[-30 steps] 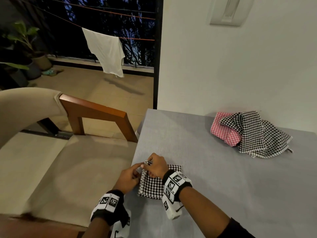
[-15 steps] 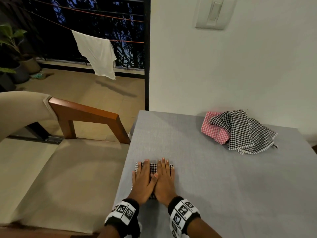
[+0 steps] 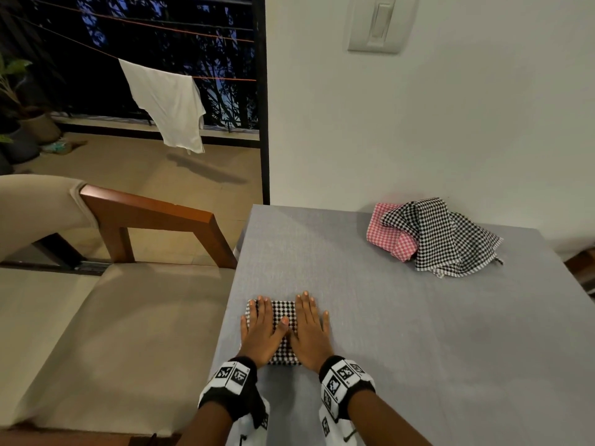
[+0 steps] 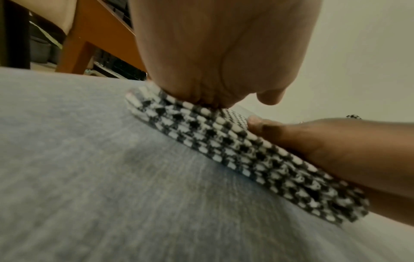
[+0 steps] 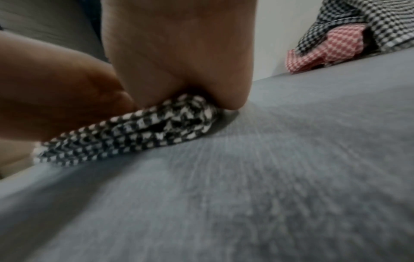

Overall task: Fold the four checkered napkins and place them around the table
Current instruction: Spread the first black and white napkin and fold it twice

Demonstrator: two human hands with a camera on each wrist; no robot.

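Observation:
A folded black-and-white checkered napkin (image 3: pixel 283 312) (image 4: pixel 224 141) (image 5: pixel 139 131) lies near the left edge of the grey table (image 3: pixel 402 333). My left hand (image 3: pixel 262 329) presses flat on its left part, fingers straight. My right hand (image 3: pixel 310 329) presses flat on its right part, its outer fingers reaching onto the table. A strip of napkin shows between the hands. At the far right by the wall lies a loose heap: a pink checkered napkin (image 3: pixel 388 235) (image 5: pixel 331 46) under black-and-white checkered napkins (image 3: pixel 444 239) (image 5: pixel 349 19).
A wooden chair (image 3: pixel 154 220) with a beige seat cushion stands against the table's left edge. A white wall with a switch plate (image 3: pixel 381 22) borders the far side. A white cloth (image 3: pixel 167 101) hangs on a line on the balcony.
One second ago both hands pinched the napkin's far corner while folding. They then laid flat side by side on it, and have now slid apart across the folded napkin.

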